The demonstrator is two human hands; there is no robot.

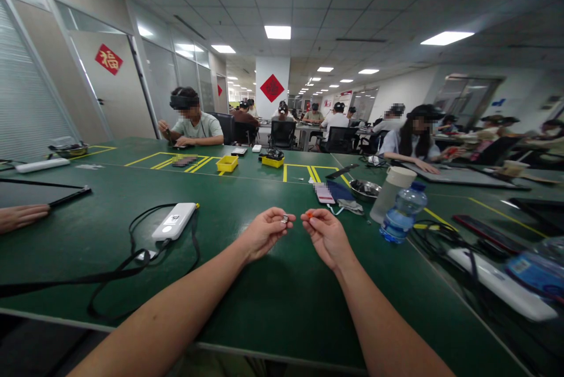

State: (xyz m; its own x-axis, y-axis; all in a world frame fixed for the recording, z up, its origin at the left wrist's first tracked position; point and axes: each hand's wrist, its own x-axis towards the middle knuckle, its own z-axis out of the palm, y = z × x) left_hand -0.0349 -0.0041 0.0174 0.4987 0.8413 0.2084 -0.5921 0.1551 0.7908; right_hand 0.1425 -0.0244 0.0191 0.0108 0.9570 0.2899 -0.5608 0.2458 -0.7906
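Above the green table point(282, 283), my left hand point(267, 231) is closed in a pinch on a small silvery metal piece point(285, 219), too small for me to name its kind. Facing it, my right hand point(326, 237) pinches a small orange piece point(309, 214), mostly covered by the fingers. A short gap separates the two pieces. Both forearms reach in from the bottom edge.
To the left lies a white power bank point(175, 221) with black cables. A water bottle point(402, 212), a pale tumbler point(388, 198) and a metal bowl point(365, 189) stand to the right. Yellow trays point(227, 164) sit farther back. A co-worker's hand point(24, 216) rests at far left.
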